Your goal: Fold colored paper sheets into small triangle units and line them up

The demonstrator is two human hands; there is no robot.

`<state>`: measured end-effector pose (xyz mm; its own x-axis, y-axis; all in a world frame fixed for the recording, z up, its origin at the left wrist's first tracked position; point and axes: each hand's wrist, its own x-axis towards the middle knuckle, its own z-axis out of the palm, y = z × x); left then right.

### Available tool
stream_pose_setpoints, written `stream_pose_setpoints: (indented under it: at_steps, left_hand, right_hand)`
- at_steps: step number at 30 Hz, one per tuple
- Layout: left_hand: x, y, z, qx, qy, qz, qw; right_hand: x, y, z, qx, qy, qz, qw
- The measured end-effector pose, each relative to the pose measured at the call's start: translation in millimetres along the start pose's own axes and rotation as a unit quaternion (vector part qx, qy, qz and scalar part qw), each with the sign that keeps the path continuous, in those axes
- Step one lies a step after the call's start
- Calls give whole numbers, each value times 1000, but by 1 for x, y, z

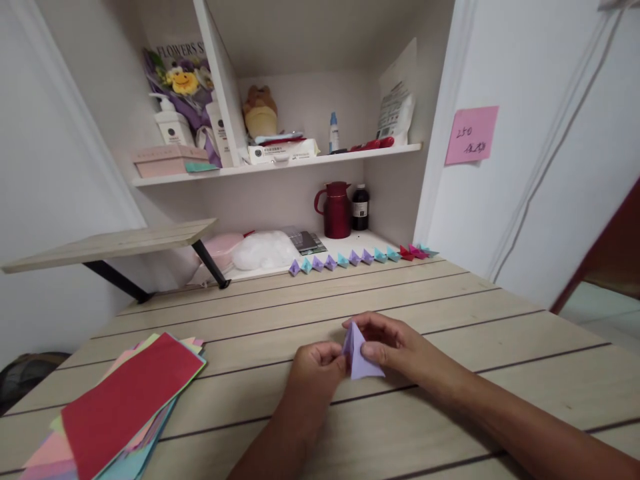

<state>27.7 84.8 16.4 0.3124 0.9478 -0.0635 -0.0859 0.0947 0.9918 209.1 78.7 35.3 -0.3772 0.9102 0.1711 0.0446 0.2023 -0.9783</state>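
A small folded lilac paper piece (359, 357) is held over the wooden table (450, 313), near its middle. My left hand (316, 370) pinches its left edge with the fingers closed. My right hand (393, 345) grips its top and right side, fingers curled round it. Both forearms reach in from the bottom right. The lower part of the paper rests on or just above the table; I cannot tell which.
A fanned stack of coloured paper sheets, red on top (125, 407), lies at the front left. A row of several small folded paper shapes (360, 258) lines the table's far edge. Behind stand a shelf unit with a red jug (336, 210), a dark bottle (360, 208) and a raised wooden board (115, 243).
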Motion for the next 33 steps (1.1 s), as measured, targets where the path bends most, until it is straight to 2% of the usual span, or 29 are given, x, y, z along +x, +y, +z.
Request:
stream_pose_setpoints:
  at_steps: [5, 12, 15, 18, 20, 29, 33]
  left_hand:
    - [0, -2, 5, -7, -5, -1, 1000]
    - [-3, -5, 5, -108, -26, 9, 994]
    - [-1, -7, 7, -142, 0, 15, 990]
    - [-1, -6, 6, -145, 46, 11, 988]
    - [-3, -2, 4, -141, 55, 9, 988]
    - [-9, 4, 4, -102, 62, 12, 993]
    - [-4, -1, 3, -34, 31, 22, 999]
  right_hand:
    - [0, 3, 5, -47, 6, 1, 999]
    - [6, 14, 2, 18, 89, 10, 996]
    - [7, 16, 2, 9, 116, 3, 993]
    - [5, 12, 6, -8, 105, 3, 994]
    - [2, 7, 10, -24, 93, 3, 995]
    - [-2, 8, 19, -99, 61, -11, 993]
    - [-1, 13, 18, -99, 65, -2, 993]
